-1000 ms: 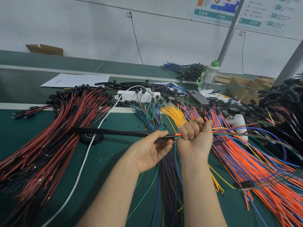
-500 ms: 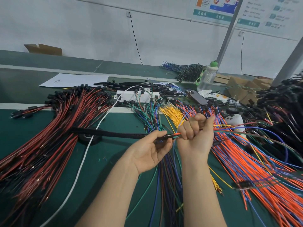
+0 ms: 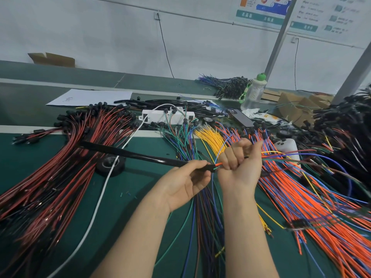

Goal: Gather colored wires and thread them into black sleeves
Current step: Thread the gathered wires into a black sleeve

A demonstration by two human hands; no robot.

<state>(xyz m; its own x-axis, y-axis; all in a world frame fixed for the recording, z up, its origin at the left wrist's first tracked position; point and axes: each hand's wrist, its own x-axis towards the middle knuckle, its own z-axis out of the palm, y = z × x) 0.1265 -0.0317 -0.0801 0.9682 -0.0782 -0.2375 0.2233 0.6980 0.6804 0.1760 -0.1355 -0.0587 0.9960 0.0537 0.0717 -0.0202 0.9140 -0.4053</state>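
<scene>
A long black sleeve [image 3: 140, 156] stretches from upper left down to the middle of the green table. My left hand [image 3: 186, 181] pinches its right end between thumb and fingers. My right hand [image 3: 239, 163] is fisted round a small bundle of colored wires [image 3: 291, 157]. The orange, green and blue tips of that bundle enter the sleeve's mouth [image 3: 212, 168] right between both hands. The rest of the bundle trails off to the right over the wire piles.
Red and black wires [image 3: 60, 167] cover the left side, and orange and blue wires [image 3: 311, 207] the right. Yellow wires [image 3: 210, 137], a white power strip [image 3: 166, 116], a tape roll [image 3: 109, 164], a phone [image 3: 242, 118] and a bottle [image 3: 254, 93] lie behind my hands.
Both hands stay together at the sleeve mouth. The sleeve's far end has risen a little and my right hand has shifted its grip slightly on the bundle.
</scene>
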